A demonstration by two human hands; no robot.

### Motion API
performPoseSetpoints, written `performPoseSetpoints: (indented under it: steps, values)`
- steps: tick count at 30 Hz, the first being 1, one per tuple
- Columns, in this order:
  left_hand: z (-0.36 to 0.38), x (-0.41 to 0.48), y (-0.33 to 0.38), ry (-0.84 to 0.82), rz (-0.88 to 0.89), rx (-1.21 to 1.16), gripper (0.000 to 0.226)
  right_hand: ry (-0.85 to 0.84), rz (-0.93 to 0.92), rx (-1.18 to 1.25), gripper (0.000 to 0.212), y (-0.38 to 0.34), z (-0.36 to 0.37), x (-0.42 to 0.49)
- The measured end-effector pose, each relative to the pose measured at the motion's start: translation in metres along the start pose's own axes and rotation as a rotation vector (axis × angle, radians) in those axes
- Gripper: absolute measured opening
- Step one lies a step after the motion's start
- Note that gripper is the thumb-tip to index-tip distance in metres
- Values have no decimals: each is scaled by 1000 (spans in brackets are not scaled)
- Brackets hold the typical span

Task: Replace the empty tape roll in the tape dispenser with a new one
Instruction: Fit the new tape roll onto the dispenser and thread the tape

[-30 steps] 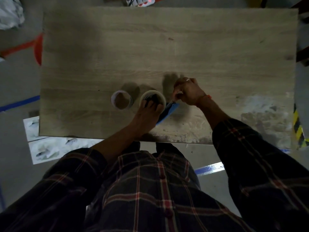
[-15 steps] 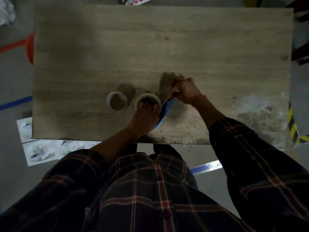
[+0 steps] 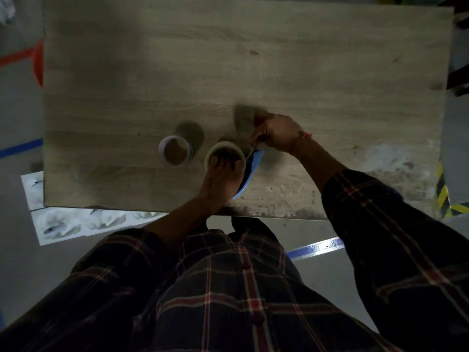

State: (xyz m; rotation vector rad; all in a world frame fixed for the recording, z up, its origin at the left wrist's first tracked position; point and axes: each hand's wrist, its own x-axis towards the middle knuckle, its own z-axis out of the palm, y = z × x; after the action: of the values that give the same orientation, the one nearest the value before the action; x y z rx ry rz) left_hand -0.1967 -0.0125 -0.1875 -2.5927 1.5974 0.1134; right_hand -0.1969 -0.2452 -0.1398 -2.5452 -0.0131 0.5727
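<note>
A pale tape roll (image 3: 220, 148) sits near the table's front middle, against the blue tape dispenser (image 3: 250, 171). My left hand (image 3: 220, 181) rests over the roll with its fingertips inside the core, gripping it. My right hand (image 3: 278, 134) pinches at the dispenser's far end; what its fingers hold is too dark to tell. A second ring, the whitish empty-looking core (image 3: 174, 151), stands alone to the left of the roll. Much of the dispenser is hidden under my left hand.
The wooden table (image 3: 253, 59) stretches wide behind the hands, with worn pale patches at its front right. Its front edge runs just below my left wrist. White sheets (image 3: 66, 224) lie on the floor at the lower left.
Both hands stay on the roll and dispenser. The blue dispenser has tilted more upright and closer to the roll. The lone core has not moved.
</note>
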Motion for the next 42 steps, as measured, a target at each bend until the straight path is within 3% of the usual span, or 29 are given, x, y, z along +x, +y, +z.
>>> performPoseSetpoints:
  steps: [7,12,14,17,23,30,32,34,36,42]
  values:
    - [-11,4,2,-41,-78,-54,34,-9,-60,-75,20,-14,-18,4]
    - [-18,-5,-12,-94,-27,-186,48,-2,23,217,20,-13,-9,-16]
    - [-18,-15,-11,-165,-18,-191,68,33,77,291,20,-14,1,-23]
    - [-25,-28,6,-173,-161,-219,94,48,135,299,23,-16,14,-30]
    - [-33,-16,43,-408,-323,7,107,115,181,361,21,-19,22,-41]
    - [-32,-14,37,-363,-338,5,96,50,196,324,21,-20,15,-30]
    - [-35,-16,36,-233,-354,-74,92,41,196,302,19,-22,13,-28]
    - [-42,-14,29,8,-359,-146,86,35,207,288,20,-22,13,-27]
    - [-46,-3,16,154,-345,-210,91,42,211,293,21,-22,14,-28]
    - [-26,14,3,-149,-366,-393,120,65,171,318,22,-20,14,-32]
